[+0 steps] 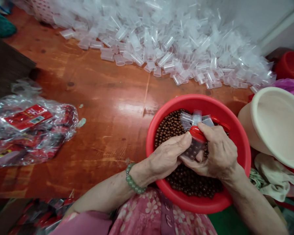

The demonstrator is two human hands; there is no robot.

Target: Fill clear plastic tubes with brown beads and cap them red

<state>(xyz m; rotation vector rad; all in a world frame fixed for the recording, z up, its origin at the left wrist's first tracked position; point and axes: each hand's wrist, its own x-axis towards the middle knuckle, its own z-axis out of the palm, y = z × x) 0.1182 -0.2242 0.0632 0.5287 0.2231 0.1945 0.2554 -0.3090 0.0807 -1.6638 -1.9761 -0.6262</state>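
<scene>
Both of my hands hold one small clear plastic container (191, 150) with a red lid (197, 133), above a red basin (243, 156). Brown balls show through its wall. My left hand (168, 153), with a green bead bracelet (134, 182) at the wrist, grips the container's left side, thumb at the lid's edge. From the right, my right hand (217, 151) wraps round it, thumb on the lid. Many glossy brown balls (193, 182) fill the basin's bottom. Just behind the lid, a few clear plastic tubes (186, 119) lie on the balls, beside a red object (220, 124) I cannot make out.
A large heap of clear plastic tubes (161, 42) covers the back of the wooden table (100, 98). At left lies a clear bag (34, 130) of red packets. A cream-coloured tub (254, 130) stands right of the basin, with a pale cloth (274, 176) below it.
</scene>
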